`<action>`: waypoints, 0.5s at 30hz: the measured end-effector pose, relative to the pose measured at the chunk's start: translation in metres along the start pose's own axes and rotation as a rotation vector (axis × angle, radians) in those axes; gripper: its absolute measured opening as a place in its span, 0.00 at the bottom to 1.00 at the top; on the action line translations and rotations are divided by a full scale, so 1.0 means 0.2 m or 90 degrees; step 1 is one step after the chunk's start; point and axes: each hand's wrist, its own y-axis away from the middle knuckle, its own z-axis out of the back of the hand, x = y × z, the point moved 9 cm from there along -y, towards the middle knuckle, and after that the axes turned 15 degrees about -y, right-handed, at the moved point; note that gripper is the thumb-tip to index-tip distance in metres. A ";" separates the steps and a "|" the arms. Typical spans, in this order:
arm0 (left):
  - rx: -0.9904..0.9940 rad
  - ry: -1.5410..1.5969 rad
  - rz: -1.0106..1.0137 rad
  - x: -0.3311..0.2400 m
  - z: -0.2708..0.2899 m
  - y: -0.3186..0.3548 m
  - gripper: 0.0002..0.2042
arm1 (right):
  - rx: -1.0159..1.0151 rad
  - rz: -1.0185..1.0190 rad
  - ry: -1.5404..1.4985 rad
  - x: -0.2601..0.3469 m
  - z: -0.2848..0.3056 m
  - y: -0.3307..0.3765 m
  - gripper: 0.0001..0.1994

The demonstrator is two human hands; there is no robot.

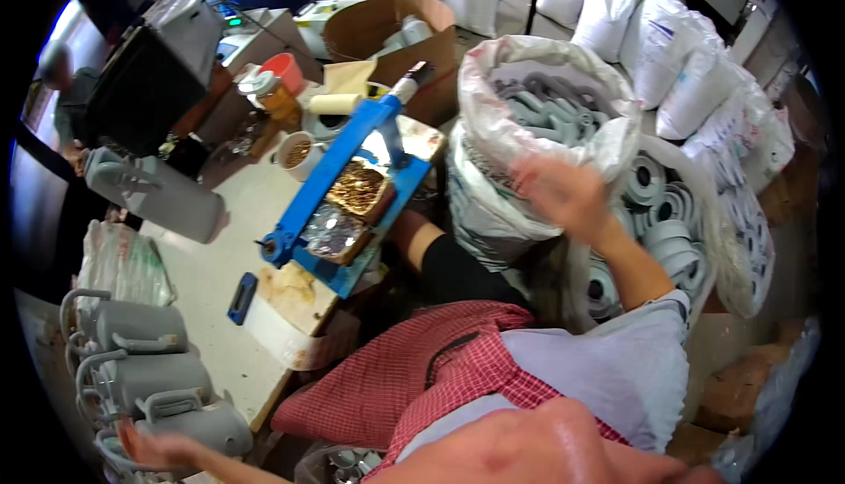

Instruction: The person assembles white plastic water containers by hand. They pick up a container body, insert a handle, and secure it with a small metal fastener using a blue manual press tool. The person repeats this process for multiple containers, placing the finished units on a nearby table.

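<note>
I'm seeing my left hand (160,451) at a grey jug (217,431) by the tabletop (198,286), far from my right hand (563,195) near a sack (480,207), grips too blurry to tell, and guessing the jug's light, stiff, easiest by its handle (174,395).

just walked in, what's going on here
At a table, a person's hands are spread wide apart. The right hand, blurred, is at a white sack of grey parts. The left hand is by grey jugs; whether its fingers touch one is unclear. Neither hand is at the blue lever tool on the table, beside small gold-coloured pieces.
</note>
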 end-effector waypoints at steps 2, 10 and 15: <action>0.262 0.307 0.063 -0.52 -0.43 0.17 0.18 | -0.331 -0.021 0.202 0.05 0.66 -0.05 0.14; 1.211 0.470 0.185 -2.34 -1.70 1.16 0.38 | -0.167 -0.668 0.142 -0.91 1.04 0.60 0.30; 1.153 0.615 0.276 -2.58 -1.94 1.52 0.20 | -0.510 -0.410 -0.460 -1.18 0.93 0.76 0.18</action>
